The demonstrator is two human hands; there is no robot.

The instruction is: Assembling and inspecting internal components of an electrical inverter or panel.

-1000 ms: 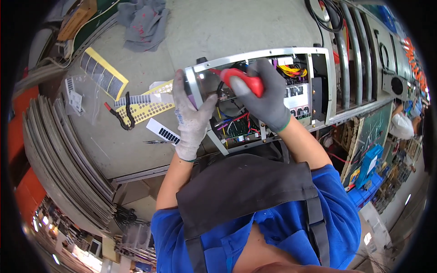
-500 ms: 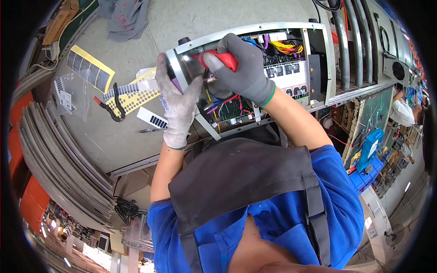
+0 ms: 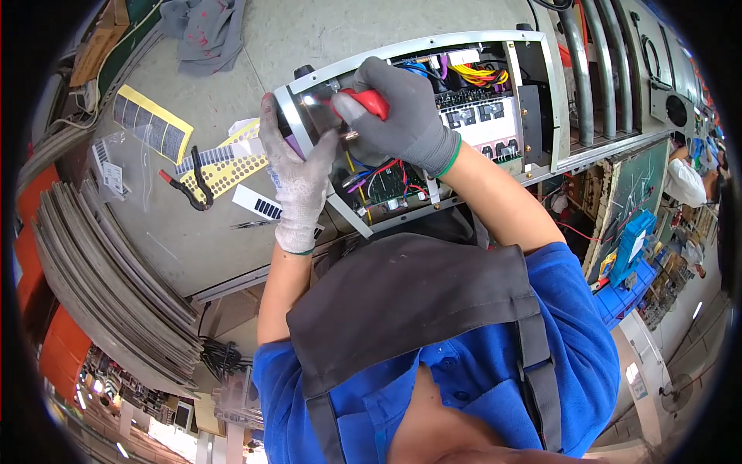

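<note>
A long open metal chassis (image 3: 440, 40) with circuit boards and coloured wires lies on the grey workbench. My left hand (image 3: 297, 170), in a light grey glove, grips the chassis's left end panel, with fingers on both sides of its edge. Inside that end, my right hand (image 3: 406, 116), in a dark grey glove, is closed round a red-handled tool (image 3: 371, 104). The tool's working end is mostly hidden, so its kind is unclear. Beneath the right hand, a green circuit board (image 3: 386, 184) shows among red, blue and yellow wires.
Left of the chassis lie yellow sticker sheets (image 3: 178, 135), black-and-red hand pliers (image 3: 189, 185), a white label (image 3: 255, 203) and a clear plastic bag (image 3: 112, 166). A grey cloth (image 3: 202, 35) sits at the back. Metal tubes (image 3: 603, 77) stand right; stacked curved strips (image 3: 108, 286) are left.
The view has shifted slightly. My right hand and the red-handled tool sit a little further left, while my left hand keeps hold of the end panel.
</note>
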